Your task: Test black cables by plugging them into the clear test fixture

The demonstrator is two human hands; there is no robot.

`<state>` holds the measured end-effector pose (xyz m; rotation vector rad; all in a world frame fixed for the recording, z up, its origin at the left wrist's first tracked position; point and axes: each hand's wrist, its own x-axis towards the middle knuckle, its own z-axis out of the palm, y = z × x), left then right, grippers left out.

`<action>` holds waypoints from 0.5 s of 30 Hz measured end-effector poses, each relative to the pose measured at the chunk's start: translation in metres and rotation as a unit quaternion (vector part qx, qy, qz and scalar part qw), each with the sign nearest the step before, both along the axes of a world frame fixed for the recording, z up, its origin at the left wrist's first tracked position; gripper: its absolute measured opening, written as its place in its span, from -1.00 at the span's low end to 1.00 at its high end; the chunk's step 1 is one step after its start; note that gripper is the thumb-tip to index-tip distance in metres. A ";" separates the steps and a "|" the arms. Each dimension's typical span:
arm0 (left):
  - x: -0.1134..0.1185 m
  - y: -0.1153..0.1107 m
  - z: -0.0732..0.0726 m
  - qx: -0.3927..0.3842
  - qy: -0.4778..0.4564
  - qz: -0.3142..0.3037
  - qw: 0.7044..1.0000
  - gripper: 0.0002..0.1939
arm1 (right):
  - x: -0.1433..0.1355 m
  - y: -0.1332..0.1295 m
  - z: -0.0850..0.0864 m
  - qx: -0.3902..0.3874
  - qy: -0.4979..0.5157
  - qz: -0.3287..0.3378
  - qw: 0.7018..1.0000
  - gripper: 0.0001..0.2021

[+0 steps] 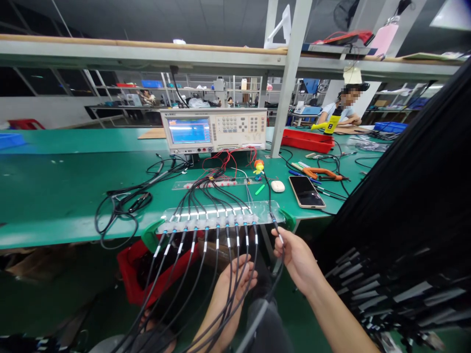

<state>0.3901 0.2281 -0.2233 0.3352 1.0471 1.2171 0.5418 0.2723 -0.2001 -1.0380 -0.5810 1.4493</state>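
Observation:
A clear plastic strip point(217, 212) lies along the bench's front edge, with several black cables plugged into its front side. Each of these cables point(205, 245) carries a white label and hangs down over the edge. My right hand point(294, 255) pinches a separate black cable point(276, 226) close to its connector at the strip's right end. Below the strip, my left hand point(235, 284) is palm up with its fingers apart and loosely curled, behind several hanging cables that cross it. Thinner black wires run from the strip's back side towards the tester point(217, 131).
A phone point(306, 191), a white case point(277, 186) and an orange-handled tool point(322, 173) lie right of the strip. Coiled cables point(127, 206) are at left. Red bins stand below the bench point(66, 196) and behind. Hanging dark cables fill the right side; a person sits beyond.

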 end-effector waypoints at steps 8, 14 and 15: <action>0.000 0.003 0.002 -0.012 -0.007 -0.004 1.000 -0.76 | -0.006 0.001 0.003 0.004 0.020 -0.028 0.999 -0.69; -0.001 0.001 0.009 -0.007 -0.014 -0.014 1.000 -0.77 | -0.008 0.008 0.005 0.003 0.044 -0.043 0.998 -0.72; -0.002 0.000 0.010 -0.006 -0.016 -0.016 1.000 -0.76 | -0.007 0.008 0.005 0.001 0.048 -0.040 0.998 -0.72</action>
